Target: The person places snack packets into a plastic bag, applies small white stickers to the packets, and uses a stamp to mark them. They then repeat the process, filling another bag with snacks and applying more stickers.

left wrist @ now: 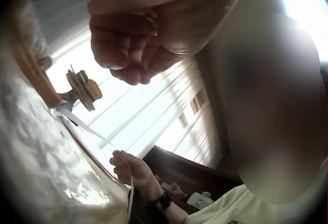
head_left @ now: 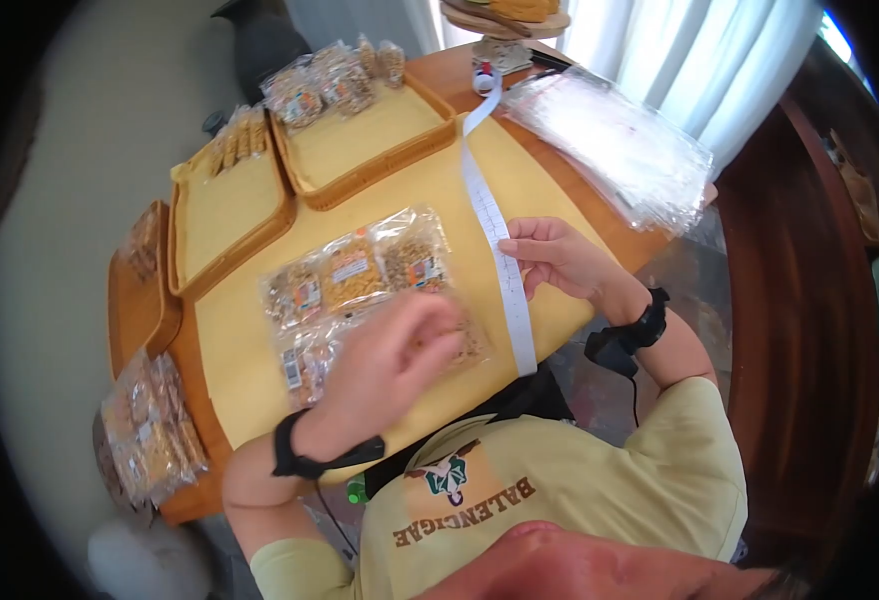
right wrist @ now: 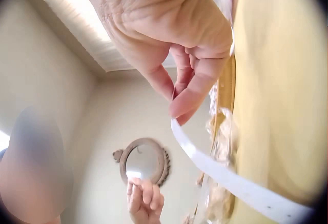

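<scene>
My right hand (head_left: 560,258) pinches the edge of a long white measuring tape (head_left: 485,195) with small dark marks. The tape runs down the mat from its far end near the table's back and ends at the front edge. Seen from the right wrist, thumb and fingertips meet on the tape (right wrist: 230,183). Left of the tape lies a clear plastic pack (head_left: 345,290) of several bags of grain-like snacks. My left hand (head_left: 400,345), blurred, is raised over the pack's near part and hides some of it. Its fingers hang loosely curled with nothing in them (left wrist: 138,44).
Two lined wicker trays (head_left: 365,180) with snack bags stand at the back left; another tray (head_left: 165,300) is beside them. Filled bags (head_left: 155,430) lie at the left corner. Clear plastic sheets (head_left: 615,145) are stacked at the back right. A yellow mat (head_left: 250,390) covers the table.
</scene>
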The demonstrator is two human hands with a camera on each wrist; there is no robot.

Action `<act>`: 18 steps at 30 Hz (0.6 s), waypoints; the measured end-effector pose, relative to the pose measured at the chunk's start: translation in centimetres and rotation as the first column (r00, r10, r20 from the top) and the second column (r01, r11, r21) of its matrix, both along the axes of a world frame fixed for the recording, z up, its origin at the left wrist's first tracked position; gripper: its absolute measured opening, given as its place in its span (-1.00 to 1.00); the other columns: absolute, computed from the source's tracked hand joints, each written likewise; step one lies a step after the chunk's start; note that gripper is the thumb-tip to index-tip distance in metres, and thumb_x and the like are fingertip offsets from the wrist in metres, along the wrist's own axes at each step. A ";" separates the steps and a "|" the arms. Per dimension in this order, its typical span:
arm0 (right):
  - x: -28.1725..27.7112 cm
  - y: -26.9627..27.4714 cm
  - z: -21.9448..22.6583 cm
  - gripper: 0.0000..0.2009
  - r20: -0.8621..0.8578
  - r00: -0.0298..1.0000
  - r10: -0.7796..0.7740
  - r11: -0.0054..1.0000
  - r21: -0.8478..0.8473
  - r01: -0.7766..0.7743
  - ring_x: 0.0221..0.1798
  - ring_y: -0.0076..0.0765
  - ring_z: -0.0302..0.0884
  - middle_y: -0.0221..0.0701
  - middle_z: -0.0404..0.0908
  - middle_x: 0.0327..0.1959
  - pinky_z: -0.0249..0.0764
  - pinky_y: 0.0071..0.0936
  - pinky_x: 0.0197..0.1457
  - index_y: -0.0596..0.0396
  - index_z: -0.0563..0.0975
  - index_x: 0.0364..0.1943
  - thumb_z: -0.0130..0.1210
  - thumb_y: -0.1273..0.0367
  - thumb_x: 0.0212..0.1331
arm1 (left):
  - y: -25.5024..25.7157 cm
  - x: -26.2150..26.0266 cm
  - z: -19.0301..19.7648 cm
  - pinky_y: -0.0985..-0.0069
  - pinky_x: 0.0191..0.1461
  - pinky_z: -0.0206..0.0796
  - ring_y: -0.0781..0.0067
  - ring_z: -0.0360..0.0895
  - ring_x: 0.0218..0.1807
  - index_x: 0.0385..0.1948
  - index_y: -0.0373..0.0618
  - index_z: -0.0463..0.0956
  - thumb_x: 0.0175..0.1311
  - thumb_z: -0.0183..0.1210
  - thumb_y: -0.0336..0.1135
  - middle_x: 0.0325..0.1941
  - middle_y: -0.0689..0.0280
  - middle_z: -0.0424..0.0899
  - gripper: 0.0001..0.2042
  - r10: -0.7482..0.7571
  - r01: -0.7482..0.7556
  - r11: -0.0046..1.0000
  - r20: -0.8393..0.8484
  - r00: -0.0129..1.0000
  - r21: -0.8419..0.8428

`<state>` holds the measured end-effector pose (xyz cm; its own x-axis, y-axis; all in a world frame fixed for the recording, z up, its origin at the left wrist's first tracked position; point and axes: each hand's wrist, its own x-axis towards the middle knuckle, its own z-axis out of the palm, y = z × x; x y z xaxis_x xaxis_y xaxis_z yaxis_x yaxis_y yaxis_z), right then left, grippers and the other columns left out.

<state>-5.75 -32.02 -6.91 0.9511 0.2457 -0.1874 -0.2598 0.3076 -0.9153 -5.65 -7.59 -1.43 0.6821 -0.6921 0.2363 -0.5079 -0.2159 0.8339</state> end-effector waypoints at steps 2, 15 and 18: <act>0.7 1.4 0.1 -0.85 0.035 0.999 0.007 0.996 0.087 -0.010 -0.50 -0.62 0.52 -0.48 0.55 -0.49 0.50 -0.68 -0.53 0.15 0.47 -0.33 0.05 0.34 0.15 | -1.8 -0.6 -0.5 0.60 -0.41 0.30 0.53 0.46 -0.49 -0.28 -0.21 0.36 0.10 0.13 -0.40 -0.49 0.28 0.46 -0.81 -0.001 0.001 0.998 0.002 1.000 0.060; 0.3 2.9 0.0 -0.78 0.207 0.975 -0.080 0.993 -0.067 0.096 -0.36 -0.58 0.51 -0.40 0.54 -0.33 0.49 -0.65 -0.45 0.17 0.43 -0.20 0.10 0.39 0.10 | -2.6 1.6 -4.2 0.79 -0.59 0.21 0.76 0.40 -0.62 -0.38 -0.18 0.37 0.19 0.07 -0.42 -0.57 0.44 0.49 -0.92 -0.025 -0.061 0.989 -0.560 0.828 -0.135; -1.3 3.9 0.8 -0.74 0.690 0.646 -0.327 0.678 -0.305 0.669 -0.23 -0.45 0.49 -0.34 0.50 -0.26 0.48 -0.53 -0.33 0.14 0.45 -0.21 0.16 0.45 -0.03 | -2.5 1.4 -4.2 0.78 -0.58 0.21 0.76 0.40 -0.61 -0.38 -0.19 0.38 0.18 0.08 -0.43 -0.57 0.44 0.50 -0.93 -0.002 -0.095 0.984 -0.554 0.833 -0.148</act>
<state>-7.05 -28.09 -6.07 0.8478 -0.2675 0.4580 0.3748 -0.3087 -0.8742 -4.24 -10.13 -5.62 0.7629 -0.6413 -0.0818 0.0523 -0.0649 0.9965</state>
